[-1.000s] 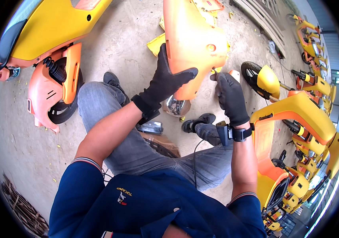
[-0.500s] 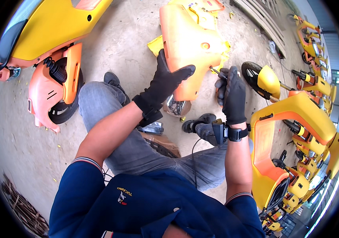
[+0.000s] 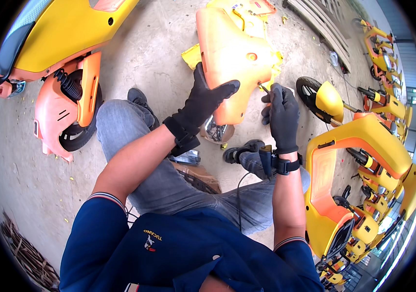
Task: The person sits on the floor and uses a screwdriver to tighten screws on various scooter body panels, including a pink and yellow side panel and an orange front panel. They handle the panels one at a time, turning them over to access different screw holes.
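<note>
An orange plastic scooter panel (image 3: 232, 53) stands tilted in front of me, with yellow plastic parts (image 3: 191, 57) behind it. My left hand (image 3: 207, 95), in a black glove, is closed on the panel's lower left edge, its thumb lying across the front. At the panel's right edge, my gloved right hand (image 3: 284, 114) is closed round a screwdriver (image 3: 265, 89). The dark shaft reaches a small hole at that edge; most of the handle is hidden in the fingers. Under the panel sits a round container (image 3: 227, 134) of small metal pieces, partly covered.
A yellow and orange scooter (image 3: 72, 36) stands at the left. To the right are a wheel (image 3: 310, 97) and a large yellow-orange body frame (image 3: 320, 170), with several scooters beyond. Wooden slats (image 3: 315, 24) lie at the back; cardboard (image 3: 200, 176) lies between my legs.
My right hand has turned at the wrist and its fingers have curled in more round the screwdriver. The tip stays at the panel's edge. My left hand and the panel have barely moved.
</note>
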`<move>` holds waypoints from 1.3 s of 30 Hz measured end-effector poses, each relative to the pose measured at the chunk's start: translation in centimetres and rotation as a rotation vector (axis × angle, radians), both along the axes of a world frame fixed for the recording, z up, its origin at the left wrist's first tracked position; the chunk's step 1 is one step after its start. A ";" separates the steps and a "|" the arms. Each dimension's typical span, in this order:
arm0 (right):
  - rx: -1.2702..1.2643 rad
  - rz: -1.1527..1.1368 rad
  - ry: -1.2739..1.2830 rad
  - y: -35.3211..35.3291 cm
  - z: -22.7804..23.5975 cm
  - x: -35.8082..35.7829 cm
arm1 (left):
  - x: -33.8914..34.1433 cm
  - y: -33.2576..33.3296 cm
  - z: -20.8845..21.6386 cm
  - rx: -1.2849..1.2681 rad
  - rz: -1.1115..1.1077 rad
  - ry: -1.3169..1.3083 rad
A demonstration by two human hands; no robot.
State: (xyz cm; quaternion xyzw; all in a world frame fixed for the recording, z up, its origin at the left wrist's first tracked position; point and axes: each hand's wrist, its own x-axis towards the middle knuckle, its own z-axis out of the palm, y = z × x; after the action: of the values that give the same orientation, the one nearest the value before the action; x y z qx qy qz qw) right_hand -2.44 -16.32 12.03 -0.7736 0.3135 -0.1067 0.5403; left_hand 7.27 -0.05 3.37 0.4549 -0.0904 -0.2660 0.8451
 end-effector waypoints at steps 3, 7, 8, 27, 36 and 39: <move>-0.071 0.079 -0.059 -1.1 -1.2 -0.3 | -0.1 -0.1 -0.1 0.004 0.015 -0.006; -0.126 0.133 -0.182 -1.2 -2.2 -0.5 | -0.3 -0.2 0.1 -0.010 0.071 -0.016; -0.137 0.131 -0.172 -1.2 -2.3 -0.5 | -0.3 -0.1 0.2 0.004 0.063 -0.021; 0.224 0.073 0.015 -1.4 -2.4 0.4 | -0.3 0.0 0.6 0.014 0.002 -0.184; -0.144 0.055 -0.098 -0.4 -4.0 0.1 | -0.3 0.0 0.4 0.038 0.006 -0.134; 0.093 0.022 -0.045 0.1 -2.8 0.2 | -0.3 0.0 0.5 0.057 0.005 -0.098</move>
State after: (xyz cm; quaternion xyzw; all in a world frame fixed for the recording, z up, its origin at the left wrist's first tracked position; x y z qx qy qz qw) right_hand -2.26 -16.22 9.27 -0.7485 0.2972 -0.1033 0.5838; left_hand 6.96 0.00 3.84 0.4915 -0.1228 -0.2439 0.8270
